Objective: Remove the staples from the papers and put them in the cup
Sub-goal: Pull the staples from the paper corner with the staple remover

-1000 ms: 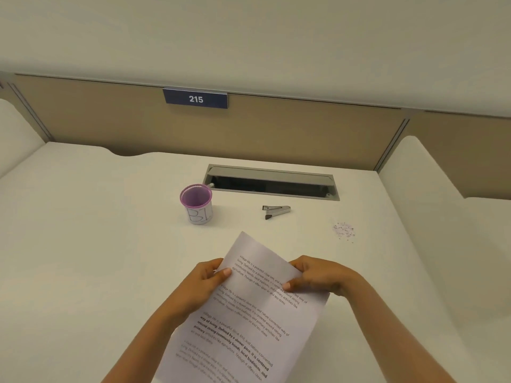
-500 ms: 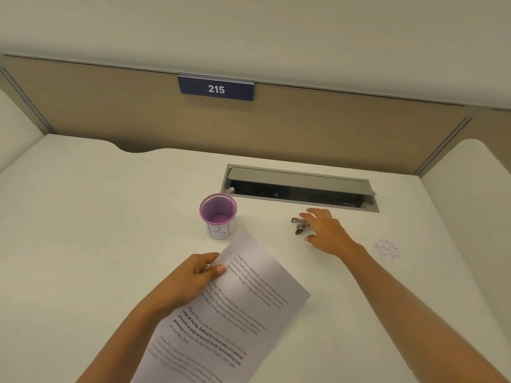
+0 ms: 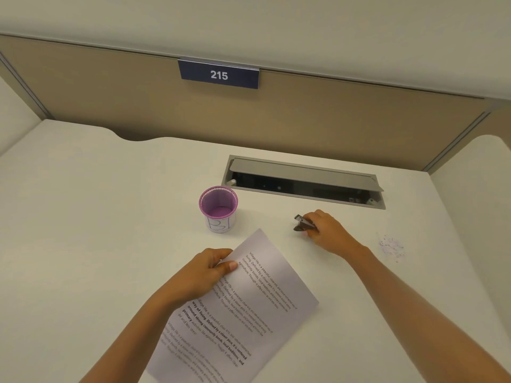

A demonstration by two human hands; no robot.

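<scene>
Fingers of right hand clamp half-hidden staple remover; left hand pinches papers

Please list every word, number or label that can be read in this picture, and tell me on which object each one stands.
"215": white digits on the dark blue sign on the partition.
"Village life is a peaceful...": printed paragraphs on the papers held by the left hand; the rest is too small to read surely.
Cup: blue pen marks, not readable as letters.

Matt white desk, purple mesh cup, printed papers, metal staple remover.
</scene>
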